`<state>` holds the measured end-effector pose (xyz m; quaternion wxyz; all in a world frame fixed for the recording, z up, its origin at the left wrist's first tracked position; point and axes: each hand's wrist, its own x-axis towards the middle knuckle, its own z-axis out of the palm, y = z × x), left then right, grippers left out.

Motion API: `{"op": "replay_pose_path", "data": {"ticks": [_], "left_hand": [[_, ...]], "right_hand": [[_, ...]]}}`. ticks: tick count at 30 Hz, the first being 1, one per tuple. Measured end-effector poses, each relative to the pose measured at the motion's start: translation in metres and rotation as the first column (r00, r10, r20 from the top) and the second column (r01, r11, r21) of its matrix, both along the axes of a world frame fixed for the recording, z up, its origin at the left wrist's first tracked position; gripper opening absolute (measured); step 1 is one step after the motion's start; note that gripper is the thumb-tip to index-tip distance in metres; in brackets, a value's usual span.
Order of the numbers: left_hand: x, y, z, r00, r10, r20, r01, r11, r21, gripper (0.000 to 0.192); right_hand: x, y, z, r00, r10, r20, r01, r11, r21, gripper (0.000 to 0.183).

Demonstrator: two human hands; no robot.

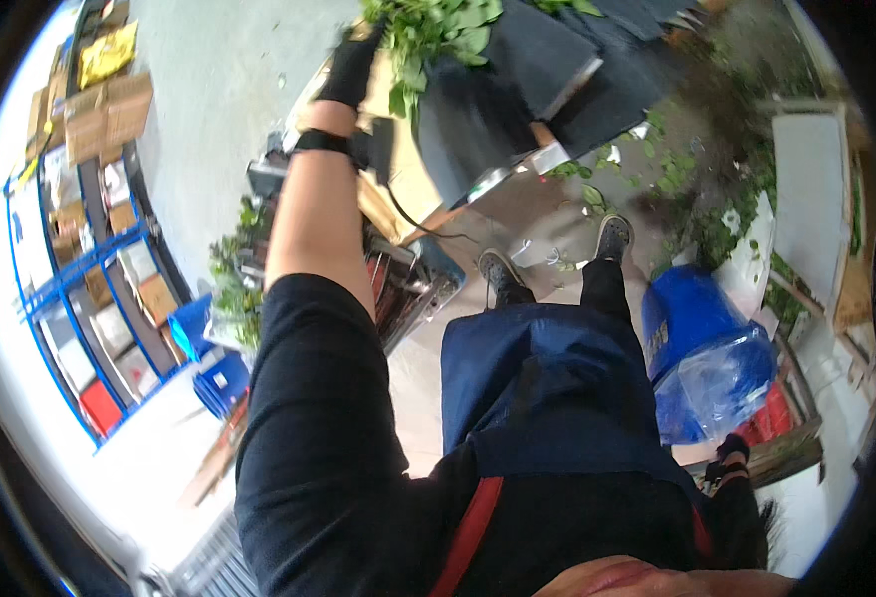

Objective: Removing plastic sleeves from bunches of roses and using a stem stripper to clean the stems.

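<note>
My left hand (352,67), in a black glove, reaches far forward at the top of the view, beside a bunch of green leafy stems (445,33). Its fingers are blurred and partly hidden, so their hold on the stems cannot be told. The leaves hang over a table with a dark covering (453,127) and a pale wooden edge (401,172). Off to my right side, my right hand (733,450), also in a black glove, hangs low near a blue plastic bin (707,358). It is small in view, and its fingers are unclear.
Cut leaves (669,168) litter the floor ahead and right. Clear plastic film lies over the blue bin. A crate with dark contents (401,298) and potted greenery (236,276) stand at the left. Farther left is a blue shelf rack (80,272) with cardboard boxes. A pale board (807,209) is at the right.
</note>
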<state>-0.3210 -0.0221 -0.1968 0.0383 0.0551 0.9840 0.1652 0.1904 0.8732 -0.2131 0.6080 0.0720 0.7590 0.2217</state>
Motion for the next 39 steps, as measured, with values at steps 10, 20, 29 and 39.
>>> {"op": "replay_pose_path", "data": {"ticks": [10,20,29,39], "left_hand": [[0.353,-0.102,0.193,0.810,0.566,0.155,-0.575,0.714,0.400,0.022],[0.639,-0.170,0.160,0.700,0.477,0.532,-0.072,0.788,-0.612,0.103],[0.665,-0.188,0.125,0.885,0.423,0.192,-0.345,0.876,-0.338,0.107],[0.618,-0.191,0.105,0.960,0.281,0.012,-0.268,0.926,-0.268,0.096]], "right_hand": [[-0.160,-0.229,0.042,0.964,0.239,-0.119,-0.263,0.927,-0.269,0.043],[-0.190,-0.586,0.047,0.913,0.029,-0.407,-0.403,0.221,-0.888,0.023],[-0.116,-0.835,0.086,0.819,-0.006,-0.574,-0.554,-0.271,-0.787,0.052],[-0.064,-0.913,0.104,0.761,0.340,-0.552,-0.509,-0.214,-0.834,0.038]]}}
